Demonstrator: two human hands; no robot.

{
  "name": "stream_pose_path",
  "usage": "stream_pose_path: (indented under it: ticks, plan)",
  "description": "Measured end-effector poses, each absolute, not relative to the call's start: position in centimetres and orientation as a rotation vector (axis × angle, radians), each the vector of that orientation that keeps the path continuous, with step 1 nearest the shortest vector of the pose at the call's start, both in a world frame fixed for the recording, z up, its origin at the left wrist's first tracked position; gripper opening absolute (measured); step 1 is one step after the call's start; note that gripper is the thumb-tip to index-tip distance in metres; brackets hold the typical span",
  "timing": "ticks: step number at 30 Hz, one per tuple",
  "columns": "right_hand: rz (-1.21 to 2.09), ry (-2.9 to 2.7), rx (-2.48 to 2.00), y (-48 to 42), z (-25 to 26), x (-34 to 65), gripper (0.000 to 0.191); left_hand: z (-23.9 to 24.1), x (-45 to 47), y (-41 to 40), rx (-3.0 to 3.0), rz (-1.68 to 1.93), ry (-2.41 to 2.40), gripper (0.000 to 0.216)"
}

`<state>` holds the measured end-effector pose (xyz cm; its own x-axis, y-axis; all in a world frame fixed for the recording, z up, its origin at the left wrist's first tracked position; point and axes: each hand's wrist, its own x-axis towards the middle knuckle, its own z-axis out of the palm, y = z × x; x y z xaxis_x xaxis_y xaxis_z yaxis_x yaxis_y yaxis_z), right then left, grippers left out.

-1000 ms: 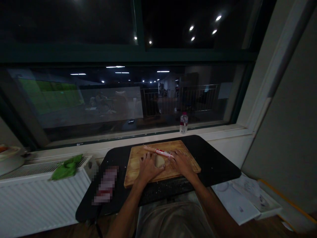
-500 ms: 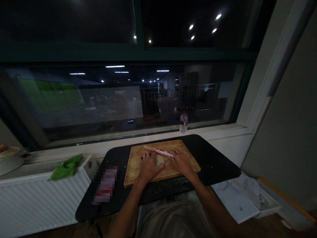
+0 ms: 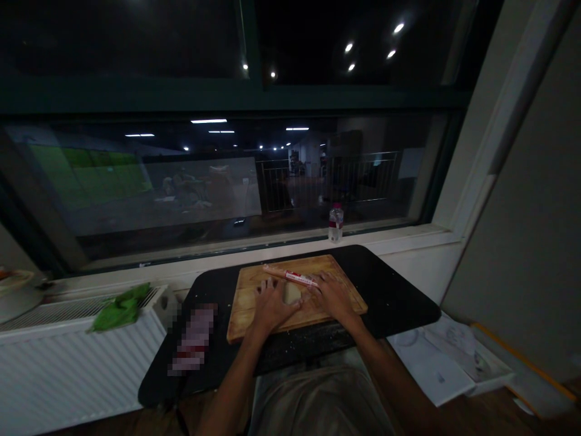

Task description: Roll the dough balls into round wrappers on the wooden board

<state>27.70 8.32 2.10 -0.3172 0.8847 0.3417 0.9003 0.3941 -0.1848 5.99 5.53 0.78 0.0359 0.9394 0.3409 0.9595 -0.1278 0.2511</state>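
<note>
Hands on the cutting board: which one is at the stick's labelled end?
The right hand; the left hand instead lies beside the pale piece.

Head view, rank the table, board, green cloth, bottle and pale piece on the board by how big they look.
1. Table
2. Board
3. Green cloth
Bottle and pale piece: too close to rank, the bottle being farther away.

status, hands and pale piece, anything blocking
Left hand spread beside pale piece; right hand at right end of labelled rod; piece on board; rod close beyond, possibly obstructing.
</note>
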Motion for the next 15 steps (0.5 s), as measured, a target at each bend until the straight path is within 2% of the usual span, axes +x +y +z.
stream_pose_path:
  ticks: [7,15]
  plan:
    - [-0.083,-2.288,-1.542,8.5,2.0,27.9,0.042,0.5,4.8,6.0,-2.427,-0.819,-1.92,0.061]
    - [-0.069,-2.266,-1.519,8.6,1.6,27.9,0.04,0.6,5.8,5.6,-2.287,-0.692,-1.962,0.076]
